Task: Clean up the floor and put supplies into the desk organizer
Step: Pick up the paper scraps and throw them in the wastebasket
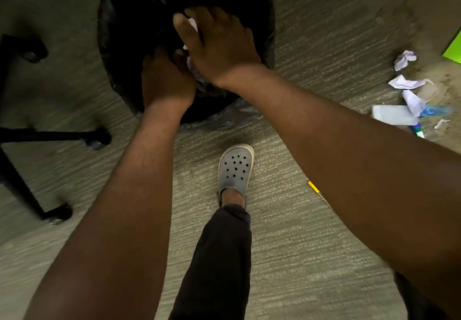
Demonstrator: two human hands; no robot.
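Both bare forearms are reaching forward and down, converging ahead of the body. Left hand (167,80) is sitting lower, knuckles up, fingers curling under and out of sight, so grip cannot be told. Right hand (217,45) is lying just above and beside it, back of hand up, fingers spreading forward, thumb sticking out to the left. The two hands are nearly touching. One leg is stepping forward between the arms.

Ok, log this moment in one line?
hands: both over bin with paper | floor: paper scraps, pen remain | organizer: unseen
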